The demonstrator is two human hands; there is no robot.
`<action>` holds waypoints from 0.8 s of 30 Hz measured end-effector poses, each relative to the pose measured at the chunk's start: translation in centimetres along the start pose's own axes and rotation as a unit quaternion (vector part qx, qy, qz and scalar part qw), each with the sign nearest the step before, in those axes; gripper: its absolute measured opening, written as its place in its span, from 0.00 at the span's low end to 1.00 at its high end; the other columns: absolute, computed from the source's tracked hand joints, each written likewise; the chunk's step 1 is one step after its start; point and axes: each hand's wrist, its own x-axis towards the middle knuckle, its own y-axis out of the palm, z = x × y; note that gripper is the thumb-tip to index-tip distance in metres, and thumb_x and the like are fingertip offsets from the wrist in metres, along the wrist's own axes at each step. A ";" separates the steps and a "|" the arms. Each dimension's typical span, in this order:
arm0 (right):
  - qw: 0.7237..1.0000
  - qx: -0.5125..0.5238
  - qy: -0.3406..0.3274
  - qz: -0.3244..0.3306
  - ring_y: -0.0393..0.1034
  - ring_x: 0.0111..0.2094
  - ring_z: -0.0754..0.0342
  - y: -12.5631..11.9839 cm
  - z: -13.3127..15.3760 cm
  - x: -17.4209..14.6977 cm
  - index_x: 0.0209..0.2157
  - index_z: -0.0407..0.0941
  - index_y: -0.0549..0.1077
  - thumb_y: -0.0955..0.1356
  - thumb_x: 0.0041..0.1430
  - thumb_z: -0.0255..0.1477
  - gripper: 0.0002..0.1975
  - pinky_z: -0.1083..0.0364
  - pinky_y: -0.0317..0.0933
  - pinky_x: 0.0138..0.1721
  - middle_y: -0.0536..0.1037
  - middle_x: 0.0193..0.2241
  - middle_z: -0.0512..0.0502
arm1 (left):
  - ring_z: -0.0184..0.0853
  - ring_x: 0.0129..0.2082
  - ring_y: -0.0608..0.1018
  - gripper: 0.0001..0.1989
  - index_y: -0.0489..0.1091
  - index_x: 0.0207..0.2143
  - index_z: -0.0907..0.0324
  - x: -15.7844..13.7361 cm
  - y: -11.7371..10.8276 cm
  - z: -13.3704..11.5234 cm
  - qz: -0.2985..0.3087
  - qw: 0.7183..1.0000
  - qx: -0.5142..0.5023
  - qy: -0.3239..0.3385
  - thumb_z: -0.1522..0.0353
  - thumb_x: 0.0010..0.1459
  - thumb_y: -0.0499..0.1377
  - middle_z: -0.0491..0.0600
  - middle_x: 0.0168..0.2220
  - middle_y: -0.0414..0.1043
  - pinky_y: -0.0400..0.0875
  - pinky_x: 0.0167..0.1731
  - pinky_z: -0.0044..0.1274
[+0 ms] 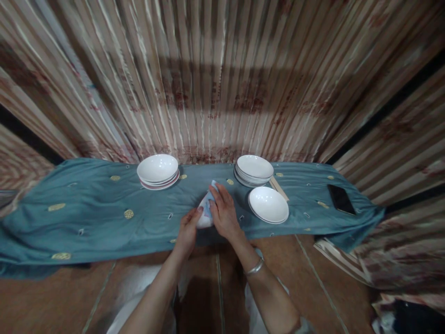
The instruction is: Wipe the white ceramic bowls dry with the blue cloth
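A white dish is held tilted above the front of the table, and much of it is covered by fingers and cloth. My left hand grips its left edge, with the thumb on the near face. With bent fingers my right hand presses a light blue and white cloth against the dish. A corner of the cloth sticks up past my right fingertips. To the right of my hands lie white shallow bowls, one nested in another.
Stacked white bowls and plates stand at the back left. Another stack of dark-rimmed plates is at the back right, beside light wooden sticks. A black phone lies far right on the teal tablecloth. Curtains hang behind.
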 end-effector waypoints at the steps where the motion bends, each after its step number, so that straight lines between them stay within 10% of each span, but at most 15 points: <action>1: 1.000 0.020 0.013 -0.004 0.50 0.65 0.49 0.1 -0.4 0.1 0.61 0.44 0.60 0.56 0.67 0.30 0.23 0.43 0.49 0.63 0.61 0.63 0.38 | 0.31 0.21 0.73 0.19 0.76 0.26 0.63 0.0 0.0 0.0 0.001 1.000 -0.002 -0.004 0.57 0.36 0.70 0.48 0.22 0.76 0.64 0.25 0.23; 8: 0.960 0.215 0.174 -0.045 0.63 0.59 0.52 1.8 -4.1 0.4 0.56 0.43 0.67 0.55 0.66 0.31 0.22 0.46 0.55 0.61 0.70 0.56 0.38 | 0.31 0.21 0.73 0.20 0.76 0.25 0.64 -0.2 -0.1 0.0 -0.001 1.000 0.007 -0.002 0.56 0.37 0.70 0.48 0.22 0.76 0.64 0.25 0.22; 16: 0.814 0.458 0.355 -0.045 0.73 0.48 0.50 4.6 -5.1 -0.8 0.48 0.44 0.72 0.56 0.63 0.45 0.25 0.48 0.66 0.50 0.80 0.42 0.44 | 0.35 0.26 0.77 0.19 0.75 0.25 0.63 -0.5 0.1 -0.3 -0.021 0.999 -0.044 0.003 0.59 0.34 0.71 0.49 0.23 0.77 0.70 0.32 0.25; 24: 0.810 0.435 0.387 -0.067 0.65 0.57 0.52 6.2 -4.3 -2.4 0.58 0.39 0.63 0.53 0.65 0.42 0.29 0.47 0.60 0.57 0.68 0.58 0.37 | 0.44 0.46 0.78 0.17 0.75 0.40 0.64 -0.6 0.0 -1.2 -0.001 0.982 -0.174 -0.071 0.61 0.52 0.63 0.55 0.38 0.80 0.71 0.48 0.33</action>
